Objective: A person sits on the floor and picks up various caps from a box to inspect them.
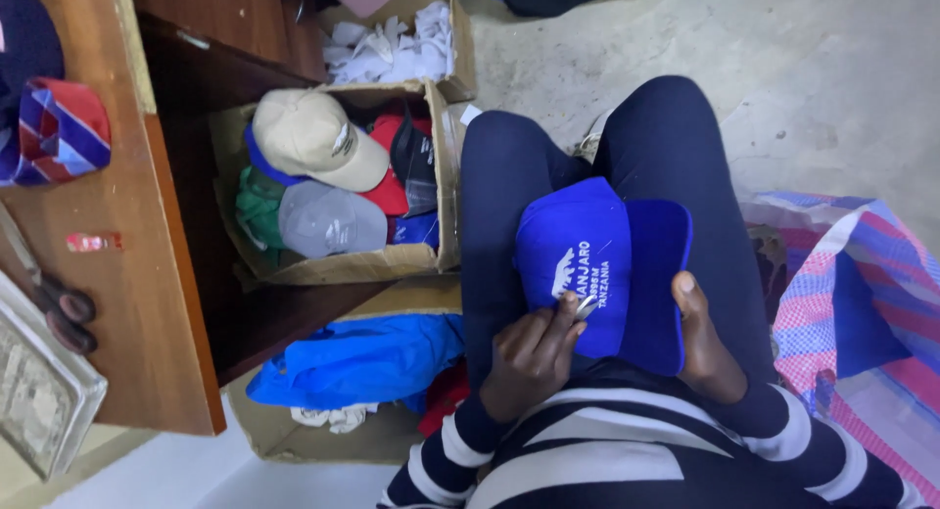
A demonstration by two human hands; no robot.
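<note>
Looking down, head view: we hold a blue cap point(599, 269) on our lap, brim toward our right.
Left hand point(529, 357): pinches a small metal tool point(586, 306) against the white embroidery.
Right hand point(707, 347): nearer the brim, thumb pressing its edge.

Counted in view: two hands, left hand point(529, 357) and right hand point(705, 343); one blue cap point(597, 264) on the lap; three cardboard boxes; at least five caps in the middle box point(446, 186); one pair of scissors point(49, 299)
</note>
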